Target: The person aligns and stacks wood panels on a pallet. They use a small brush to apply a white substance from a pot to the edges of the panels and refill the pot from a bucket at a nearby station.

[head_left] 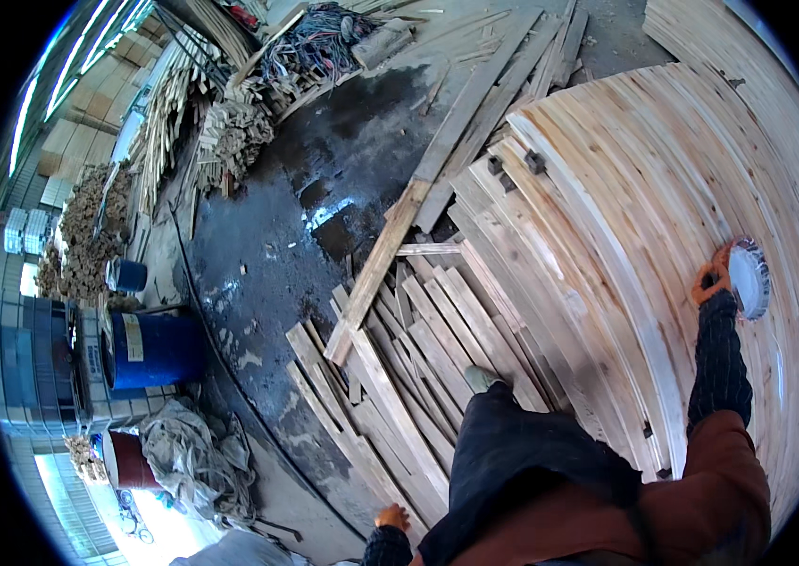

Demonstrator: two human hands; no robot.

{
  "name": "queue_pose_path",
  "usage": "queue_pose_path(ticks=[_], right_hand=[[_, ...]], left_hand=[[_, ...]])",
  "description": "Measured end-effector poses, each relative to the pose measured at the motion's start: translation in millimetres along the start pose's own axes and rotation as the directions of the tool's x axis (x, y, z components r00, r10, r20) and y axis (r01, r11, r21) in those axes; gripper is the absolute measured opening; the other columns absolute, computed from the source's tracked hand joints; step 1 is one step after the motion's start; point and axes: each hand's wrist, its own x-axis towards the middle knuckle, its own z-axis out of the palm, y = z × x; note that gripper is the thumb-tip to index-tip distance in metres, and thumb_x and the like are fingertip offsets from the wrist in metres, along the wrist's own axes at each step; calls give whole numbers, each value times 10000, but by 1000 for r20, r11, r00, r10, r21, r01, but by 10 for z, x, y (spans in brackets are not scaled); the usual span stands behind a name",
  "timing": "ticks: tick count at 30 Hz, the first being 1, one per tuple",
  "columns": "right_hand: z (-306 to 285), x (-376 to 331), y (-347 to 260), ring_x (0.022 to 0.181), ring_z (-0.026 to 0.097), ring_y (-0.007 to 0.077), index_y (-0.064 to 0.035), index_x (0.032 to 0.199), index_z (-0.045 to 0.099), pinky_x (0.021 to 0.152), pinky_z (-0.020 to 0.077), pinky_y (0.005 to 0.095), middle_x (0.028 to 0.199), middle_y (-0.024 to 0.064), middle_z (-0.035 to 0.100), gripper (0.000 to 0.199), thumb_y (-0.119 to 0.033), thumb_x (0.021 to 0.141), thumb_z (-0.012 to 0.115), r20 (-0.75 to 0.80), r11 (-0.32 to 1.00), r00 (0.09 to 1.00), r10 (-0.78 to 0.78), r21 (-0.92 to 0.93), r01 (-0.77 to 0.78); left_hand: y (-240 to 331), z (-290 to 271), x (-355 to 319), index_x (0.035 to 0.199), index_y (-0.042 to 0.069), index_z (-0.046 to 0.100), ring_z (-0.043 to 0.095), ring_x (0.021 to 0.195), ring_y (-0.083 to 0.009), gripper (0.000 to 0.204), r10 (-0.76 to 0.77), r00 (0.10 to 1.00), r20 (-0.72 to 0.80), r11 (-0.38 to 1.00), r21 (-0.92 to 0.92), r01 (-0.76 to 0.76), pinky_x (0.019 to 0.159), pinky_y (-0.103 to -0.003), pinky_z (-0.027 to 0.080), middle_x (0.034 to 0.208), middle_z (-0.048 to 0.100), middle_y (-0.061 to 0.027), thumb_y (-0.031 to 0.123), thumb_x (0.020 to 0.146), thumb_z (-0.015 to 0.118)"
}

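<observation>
My right hand (pixel 711 282), in an orange glove, grips the near left rim of a round tub (pixel 749 279). White material fills its middle, and the rim looks crinkled. The tub is over a broad panel of pale wooden boards (pixel 626 189) on my right; whether it touches the wood I cannot tell. Low at my left side hangs my left hand (pixel 393 517), also orange-gloved, fingers loosely apart with nothing visible in them. Small dark metal blocks (pixel 534 162) sit near the panel's far left edge. One shoe (pixel 481 378) shows among loose planks (pixel 437 325).
A long plank (pixel 379 269) lies slantwise over the others. Left are a dark hose (pixel 220 363), a blue barrel (pixel 156 350) and a crumpled grey sheet (pixel 194 453). Wet dark floor (pixel 267 226) stretches toward wood strip bundles (pixel 173 123) and tangled straps (pixel 319 42).
</observation>
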Motion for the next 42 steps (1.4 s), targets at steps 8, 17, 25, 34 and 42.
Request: queue_pose_path(ticks=[8,17,25,34,42], right_hand=[[1054,-568,267,607,664,158,-73,780,642,522,588,259,692,37,654,73,-89,821,699,-330,865,801,500,245,-439],[2713,-381,884,443,544,172,-77,716,571,383,478,260,601,45,580,196,-186,873,614,-487,922,785,382,142,-361],[4007,-56,1568,418,503,187,-71,750,513,340,447,280,616,40,527,149,-137,830,620,-463,876,744,482,243,-416],[5092,572,2022,522,580,121,-130,731,526,423,509,230,640,-6,578,188,-180,827,680,-427,871,769,476,350,-346],[5331,1243,2287,463,549,128,-110,711,509,426,506,234,605,9,555,179,-121,794,667,-554,891,732,395,425,-159]], left_hand=[[2306,-304,220,999,136,585,594,778,-212,208,422,906,22,785,490,-378,515,-371,444,881,608,-36,268,872,488],[6277,1619,-772,1196,93,638,614,837,-112,367,796,603,60,598,81,-798,627,-247,452,1002,679,-14,285,884,647],[7798,2414,-656,1203,78,609,646,999,-194,359,551,806,213,759,274,-591,794,-358,499,1051,676,-73,249,889,639],[10475,3112,643,1105,47,602,646,888,-315,336,305,544,782,-310,621,-719,673,-423,505,905,672,-94,308,894,598],[12719,5251,175,1124,38,597,626,939,-322,341,362,765,533,236,741,-629,718,-437,499,962,655,-116,299,906,579]])
